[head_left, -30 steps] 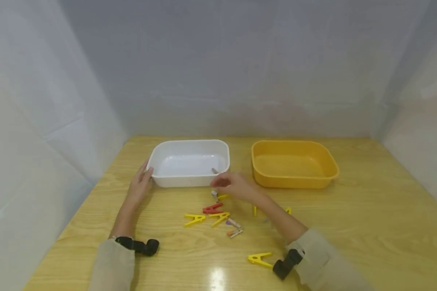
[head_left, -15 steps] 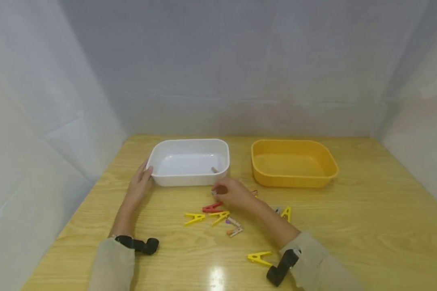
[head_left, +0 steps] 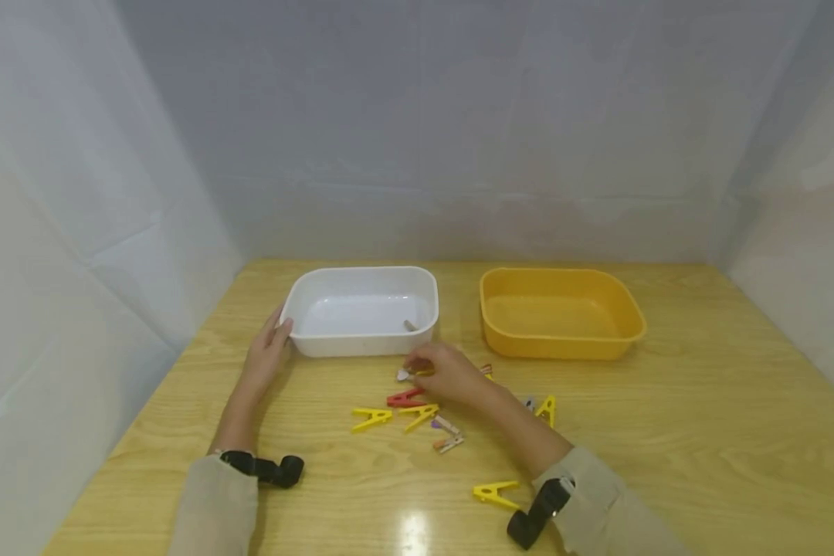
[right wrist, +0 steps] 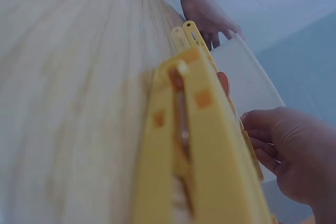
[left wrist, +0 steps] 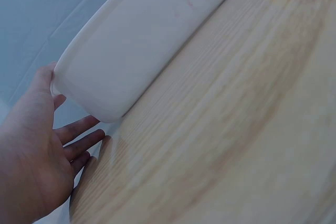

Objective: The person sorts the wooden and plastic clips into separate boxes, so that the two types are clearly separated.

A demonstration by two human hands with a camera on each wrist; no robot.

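On the wooden counter (head_left: 702,432), the white tub (head_left: 361,309) has the left hand (head_left: 267,355) resting against its near-left corner, fingers straight and relaxed. The right hand (head_left: 448,373) sits just in front of the tub, its fingers curled and pinching a small pale clothespin (head_left: 405,375) (its tip pokes out past the fingertips). Below those fingers lie a red clip (head_left: 405,398) and yellow clips (head_left: 418,415).
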